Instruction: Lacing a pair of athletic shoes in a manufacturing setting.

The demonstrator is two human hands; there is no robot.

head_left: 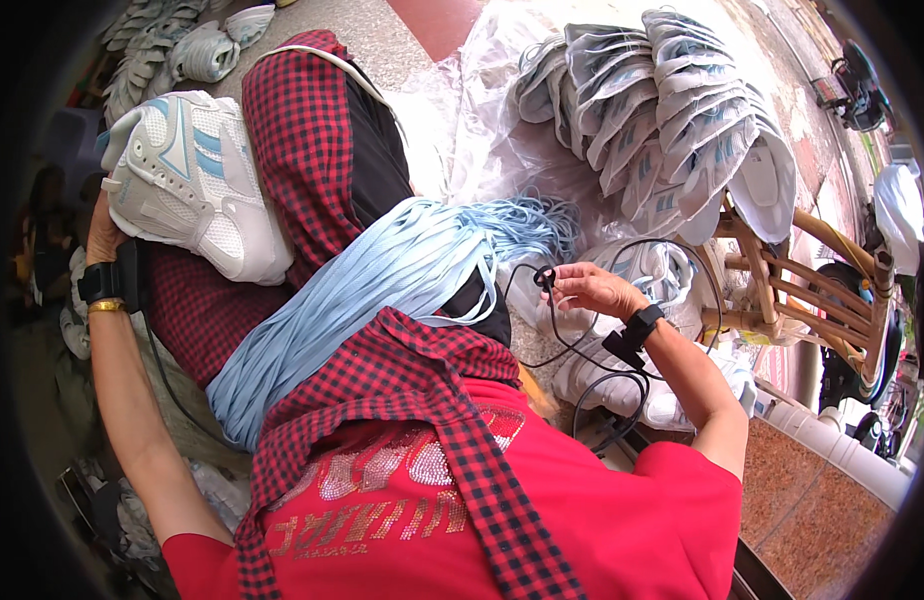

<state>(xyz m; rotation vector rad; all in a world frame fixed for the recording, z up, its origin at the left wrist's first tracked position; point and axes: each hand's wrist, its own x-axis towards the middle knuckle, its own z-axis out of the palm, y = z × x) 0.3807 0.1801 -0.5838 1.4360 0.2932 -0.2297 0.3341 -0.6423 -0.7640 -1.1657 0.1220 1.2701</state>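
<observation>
At the left, my left hand [104,232] holds a white and light-blue sneaker upper [207,185] by its heel end; most of the fingers are hidden behind it. No lace shows in its eyelets. Across my lap lies a thick bundle of light-blue shoelaces [322,300], their ends fanned out toward the right. Right of those ends, my right hand [597,290] pinches a thin black cable [548,279] between thumb and fingers. The cable loops below the hand, near my right wrist.
Stacked sneaker uppers [697,120] rest at the far right by a bamboo stool [817,300]. More white uppers [622,385] lie under my right forearm. Another pile [147,60] is at the far left. Clear plastic sheeting [492,130] covers the floor ahead.
</observation>
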